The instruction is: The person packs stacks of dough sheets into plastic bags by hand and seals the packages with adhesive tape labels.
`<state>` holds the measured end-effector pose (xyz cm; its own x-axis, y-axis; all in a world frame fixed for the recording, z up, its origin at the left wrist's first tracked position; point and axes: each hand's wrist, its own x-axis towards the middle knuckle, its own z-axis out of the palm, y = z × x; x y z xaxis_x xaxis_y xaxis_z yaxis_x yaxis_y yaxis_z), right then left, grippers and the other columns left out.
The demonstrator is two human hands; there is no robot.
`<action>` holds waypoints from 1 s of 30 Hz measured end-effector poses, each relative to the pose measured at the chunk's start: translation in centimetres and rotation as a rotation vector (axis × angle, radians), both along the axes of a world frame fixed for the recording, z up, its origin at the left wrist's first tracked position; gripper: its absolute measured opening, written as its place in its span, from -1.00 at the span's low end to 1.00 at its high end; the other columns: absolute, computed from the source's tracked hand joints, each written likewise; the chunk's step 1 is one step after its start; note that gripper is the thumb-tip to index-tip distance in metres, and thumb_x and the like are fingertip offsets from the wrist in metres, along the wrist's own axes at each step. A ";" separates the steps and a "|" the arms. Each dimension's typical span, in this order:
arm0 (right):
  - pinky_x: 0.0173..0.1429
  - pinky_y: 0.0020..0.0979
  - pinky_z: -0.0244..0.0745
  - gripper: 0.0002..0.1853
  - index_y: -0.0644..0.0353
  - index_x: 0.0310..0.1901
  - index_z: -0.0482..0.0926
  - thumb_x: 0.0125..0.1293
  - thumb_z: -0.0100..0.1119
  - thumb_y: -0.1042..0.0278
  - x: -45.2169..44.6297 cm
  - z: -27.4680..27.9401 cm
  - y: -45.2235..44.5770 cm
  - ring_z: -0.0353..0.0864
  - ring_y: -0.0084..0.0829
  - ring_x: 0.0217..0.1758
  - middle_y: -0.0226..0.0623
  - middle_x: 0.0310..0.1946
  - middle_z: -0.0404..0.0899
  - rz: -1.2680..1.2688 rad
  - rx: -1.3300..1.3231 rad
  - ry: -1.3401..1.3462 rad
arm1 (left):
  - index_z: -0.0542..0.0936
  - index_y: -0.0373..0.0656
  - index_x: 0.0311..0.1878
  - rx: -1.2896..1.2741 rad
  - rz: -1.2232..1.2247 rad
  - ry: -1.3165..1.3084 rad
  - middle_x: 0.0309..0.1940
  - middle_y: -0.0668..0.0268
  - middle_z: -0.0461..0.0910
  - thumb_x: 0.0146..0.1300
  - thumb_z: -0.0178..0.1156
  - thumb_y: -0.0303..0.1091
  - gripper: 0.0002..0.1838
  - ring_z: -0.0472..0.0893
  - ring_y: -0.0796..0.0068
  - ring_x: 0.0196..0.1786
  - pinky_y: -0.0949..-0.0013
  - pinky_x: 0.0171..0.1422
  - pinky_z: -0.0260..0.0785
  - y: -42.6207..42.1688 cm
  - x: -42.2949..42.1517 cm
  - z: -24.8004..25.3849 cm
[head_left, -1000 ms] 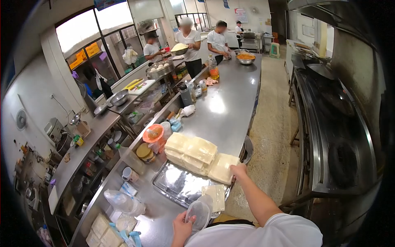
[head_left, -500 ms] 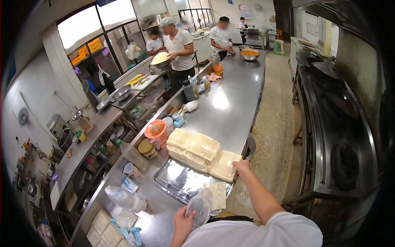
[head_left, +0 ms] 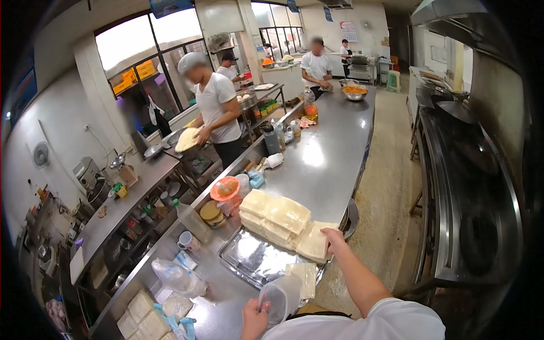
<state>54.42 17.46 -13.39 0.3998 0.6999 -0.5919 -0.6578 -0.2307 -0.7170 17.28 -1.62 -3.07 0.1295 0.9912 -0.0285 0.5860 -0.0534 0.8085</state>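
Note:
My left hand grips the rim of a clear plastic container at the bottom centre. With my right hand I pinch the outer edge of a pale, flat square stack at the right end of the metal tray. Taller piles of pale square sheets stand beside it along the tray's far side. A separate thin pale stack lies at the tray's near edge, just beyond the container.
A co-worker stands across the counter with pale dough. Another person is near an orange-filled bowl. An orange basket, bottle and mug line the left edge. A stove is right.
The view has shifted, so the counter appears further right and lower. The co-worker with the pale dough has moved left and nearer. Both my hands keep their holds.

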 end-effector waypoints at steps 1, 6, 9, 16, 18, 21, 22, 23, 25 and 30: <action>0.05 -0.13 0.62 -0.50 0.46 0.09 0.54 0.11 0.41 0.45 -0.2 0.3 0.1 0.72 -0.10 0.00 0.06 0.03 0.64 0.047 0.003 -0.129 | 0.67 -0.21 0.11 0.084 -0.056 0.044 -0.31 0.12 0.65 0.41 0.23 -0.39 -0.73 0.59 0.24 -0.25 0.19 -0.05 0.45 0.1 -0.6 -0.9; 0.08 -0.20 0.61 -0.49 0.39 0.17 0.58 0.19 0.34 0.38 -2.1 0.6 -0.3 0.73 -0.07 0.01 0.10 -0.06 0.71 0.359 0.170 -1.187 | 0.61 -0.17 0.18 -0.033 -0.142 0.074 -0.10 -0.10 0.67 0.49 0.11 -0.31 -0.71 0.64 -0.06 -0.01 0.06 0.14 0.43 -0.9 -0.3 1.5; 0.14 -0.15 0.58 -0.40 0.33 0.33 0.50 0.23 0.26 0.38 -3.9 1.8 -0.5 0.70 0.08 0.01 0.19 -0.05 0.69 0.479 0.307 -1.438 | 0.56 -0.16 0.23 -0.137 -0.128 0.117 -0.03 -0.12 0.68 0.51 0.11 -0.26 -0.68 0.67 -0.07 0.07 0.07 0.18 0.44 -0.6 -1.1 1.0; 0.13 -0.15 0.58 -0.42 0.36 0.34 0.48 0.24 0.19 0.44 -4.3 3.0 -0.6 0.72 0.08 0.00 0.24 -0.05 0.68 0.409 0.083 -1.201 | 0.55 -0.20 0.09 -0.269 0.137 0.035 -0.30 0.22 0.68 0.53 0.17 -0.15 -0.69 0.61 0.43 -0.27 0.31 -0.13 0.45 -0.9 -2.7 3.4; 0.09 -0.15 0.61 -0.48 0.42 0.27 0.51 0.25 0.18 0.47 -3.4 2.6 -0.4 0.74 0.02 -0.03 0.18 -0.08 0.71 0.322 0.110 -0.995 | 0.58 -0.21 0.03 -0.251 0.145 -0.087 -0.33 0.30 0.66 0.55 0.14 -0.16 -0.72 0.57 0.51 -0.28 0.36 -0.16 0.42 -0.8 -4.0 2.9; 0.01 -0.06 0.65 -0.66 0.49 0.10 0.57 0.30 0.16 0.55 -2.0 1.7 0.5 0.74 -0.08 -0.03 0.00 -0.09 0.70 0.188 0.161 -0.533 | 0.64 -0.22 -0.15 -0.177 0.186 -0.203 -0.47 0.46 0.53 0.55 0.15 -0.26 -0.78 0.43 0.69 -0.39 0.48 -0.31 0.30 0.1 -6.2 1.8; 0.03 -0.05 0.65 -0.66 0.49 0.11 0.55 0.32 0.15 0.56 -1.8 1.5 0.2 0.73 -0.06 -0.02 0.01 -0.06 0.68 0.166 0.195 -0.406 | 0.64 -0.21 -0.17 -0.189 0.217 -0.259 -0.48 0.47 0.52 0.54 0.16 -0.27 -0.79 0.42 0.71 -0.42 0.49 -0.34 0.27 0.3 -6.6 2.1; 0.04 -0.03 0.66 -0.65 0.49 0.13 0.53 0.33 0.14 0.58 -1.4 1.4 -0.1 0.73 -0.04 0.00 0.03 -0.03 0.67 0.142 0.230 -0.279 | 0.64 -0.20 -0.19 -0.200 0.248 -0.315 -0.48 0.47 0.52 0.54 0.17 -0.28 -0.79 0.40 0.73 -0.44 0.51 -0.38 0.24 0.5 -7.0 2.5; 0.19 0.03 0.64 -0.60 0.47 0.21 0.47 0.37 0.15 0.56 -1.4 4.9 -2.1 0.69 0.01 0.09 0.06 0.06 0.63 0.123 0.281 -0.053 | 0.65 -0.18 -0.20 -0.201 0.312 -0.416 -0.51 0.52 0.51 0.51 0.21 -0.32 -0.84 0.33 0.79 -0.52 0.55 -0.48 0.11 1.1 -8.1 2.7; 0.39 0.13 0.48 -0.46 0.42 0.30 0.42 0.32 0.23 0.40 -2.8 15.0 -9.4 0.61 0.09 0.24 0.07 0.20 0.57 0.180 0.694 0.558 | 0.65 -0.21 -0.20 -0.167 0.336 -0.414 -0.50 0.56 0.51 0.43 0.31 -0.37 -0.88 0.33 0.79 -0.50 0.55 -0.46 0.11 2.2 -10.9 3.8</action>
